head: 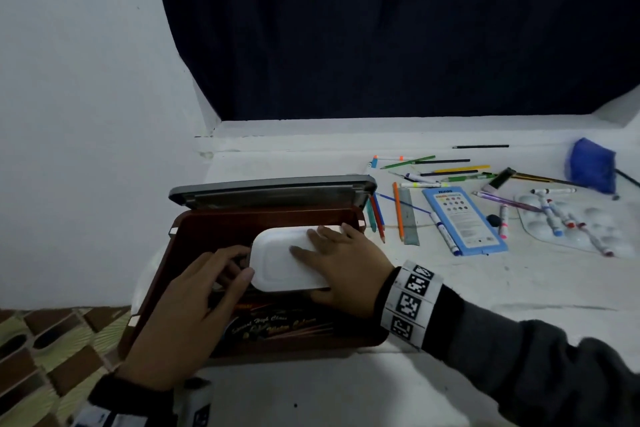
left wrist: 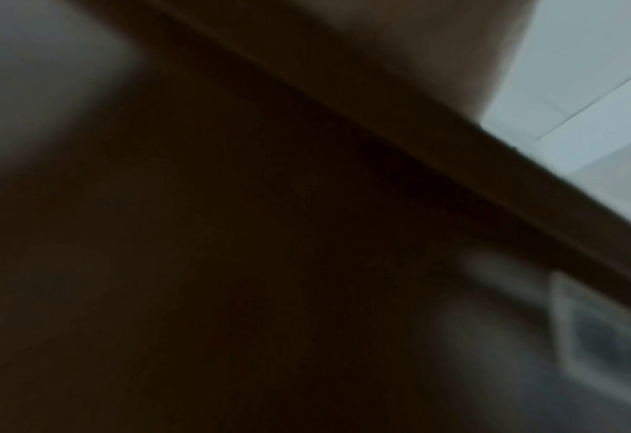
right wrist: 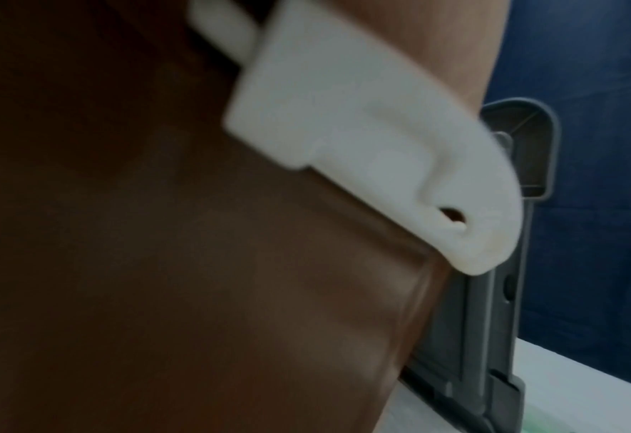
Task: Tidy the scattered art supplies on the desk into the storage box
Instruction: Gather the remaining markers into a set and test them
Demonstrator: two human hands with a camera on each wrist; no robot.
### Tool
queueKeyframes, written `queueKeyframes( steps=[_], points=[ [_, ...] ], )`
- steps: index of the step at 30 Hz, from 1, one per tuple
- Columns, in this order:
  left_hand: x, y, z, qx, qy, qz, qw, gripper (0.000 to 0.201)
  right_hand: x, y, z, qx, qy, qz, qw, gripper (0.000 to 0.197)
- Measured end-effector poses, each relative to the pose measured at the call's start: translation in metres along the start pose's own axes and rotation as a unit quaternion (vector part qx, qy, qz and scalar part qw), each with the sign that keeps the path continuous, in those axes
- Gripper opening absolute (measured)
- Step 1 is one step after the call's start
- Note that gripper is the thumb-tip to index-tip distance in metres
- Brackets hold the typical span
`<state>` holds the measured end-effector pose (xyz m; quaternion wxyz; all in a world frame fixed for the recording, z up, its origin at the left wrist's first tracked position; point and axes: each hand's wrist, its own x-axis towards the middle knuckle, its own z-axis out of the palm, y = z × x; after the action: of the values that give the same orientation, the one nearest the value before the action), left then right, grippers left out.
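Note:
A brown storage box [head: 207, 229] stands open on the white desk, its grey lid [head: 270, 189] tipped back. Inside it, a white plastic case [head: 277, 267] lies over a dark printed water-colour pack [head: 277, 322]. My right hand [head: 322, 260] grips the case's right end, fingers across the top and thumb under the front edge. My left hand [head: 239, 265] curls round its left end, thumb against the corner. The right wrist view shows the white case [right wrist: 362, 131] against the brown box wall [right wrist: 232, 293] and the grey lid [right wrist: 528, 164]. The left wrist view is dark and blurred.
Right of the box lie several coloured pencils [head: 398, 211], a ruler [head: 409, 215], a blue card packet [head: 464, 218], markers on a clear paint palette [head: 588, 229] and a blue cloth [head: 590, 166]. A white wall rises at left, a dark curtain [head: 381, 28] behind.

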<state>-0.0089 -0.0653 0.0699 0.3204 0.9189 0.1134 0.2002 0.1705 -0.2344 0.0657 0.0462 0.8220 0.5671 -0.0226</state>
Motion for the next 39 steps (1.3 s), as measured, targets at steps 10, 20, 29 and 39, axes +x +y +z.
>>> queueKeyframes(
  steps=[10,20,29,39],
  points=[
    [0.015,0.071,0.043,-0.078,0.051,0.044,0.995,0.016,-0.072,0.034,-0.031,0.204,0.168,0.069,0.962,0.055],
    [0.054,0.176,0.134,-0.128,0.017,0.065,0.989,0.02,-0.193,0.163,0.023,0.353,0.327,0.218,0.849,0.021],
    [0.096,0.267,0.274,-0.167,-0.037,0.03,0.985,0.037,-0.308,0.31,0.058,0.354,0.289,0.259,0.851,0.019],
    [0.168,0.36,0.424,-0.113,-0.27,0.081,0.953,0.021,-0.401,0.476,0.084,0.217,0.136,0.385,0.887,0.034]
  ],
)
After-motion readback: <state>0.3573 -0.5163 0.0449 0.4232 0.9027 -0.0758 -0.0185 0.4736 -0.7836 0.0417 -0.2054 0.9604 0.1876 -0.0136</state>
